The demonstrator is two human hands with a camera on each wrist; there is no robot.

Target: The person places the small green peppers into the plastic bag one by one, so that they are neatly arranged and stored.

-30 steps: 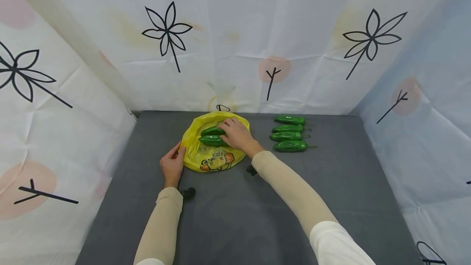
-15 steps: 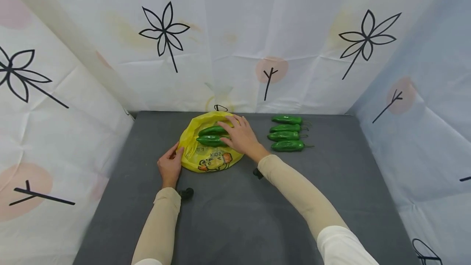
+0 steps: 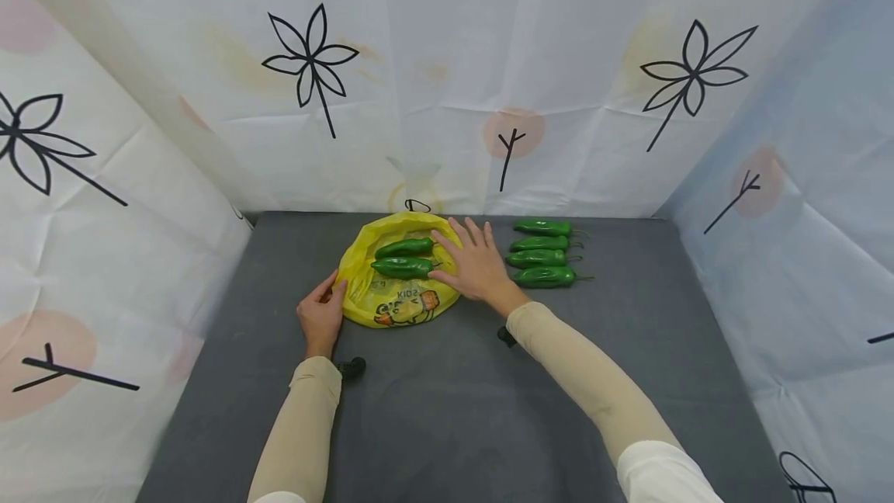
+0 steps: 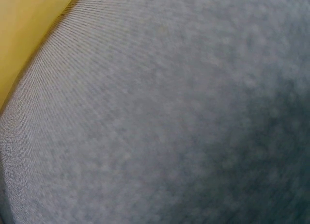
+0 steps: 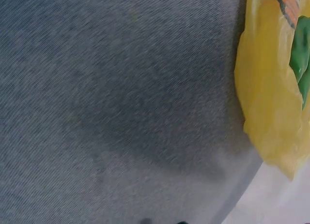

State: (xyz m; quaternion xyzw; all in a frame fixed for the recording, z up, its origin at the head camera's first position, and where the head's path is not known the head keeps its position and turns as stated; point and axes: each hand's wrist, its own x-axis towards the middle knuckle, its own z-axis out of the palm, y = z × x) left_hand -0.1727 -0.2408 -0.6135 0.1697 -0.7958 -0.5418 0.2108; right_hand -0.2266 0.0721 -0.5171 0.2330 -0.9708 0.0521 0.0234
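Observation:
A yellow plastic bag (image 3: 359,301) with a cartoon print lies opened out at the back of the table. Two green chili peppers (image 3: 403,268) lie side by side inside it. At its left edge, my left hand (image 3: 321,318) pinches the rim between thumb and fingers. Above the bag's right side, my right hand (image 3: 478,264) has its fingers spread and holds nothing; whether it touches the rim cannot be told. The left wrist view catches only a corner of the bag (image 4: 24,30). In the right wrist view, the bag (image 5: 269,88) partly hides green peppers (image 5: 301,54).
Several more green chili peppers (image 3: 545,277) lie in a column right of the bag, stems pointing right. Dark grey cloth (image 3: 433,410) covers the table. A patterned white sheet (image 3: 419,60) hangs behind it and along both sides.
My right hand has let go of a pepper in the bag, opened its fingers and drawn back to the right. My left hand stays at the rim.

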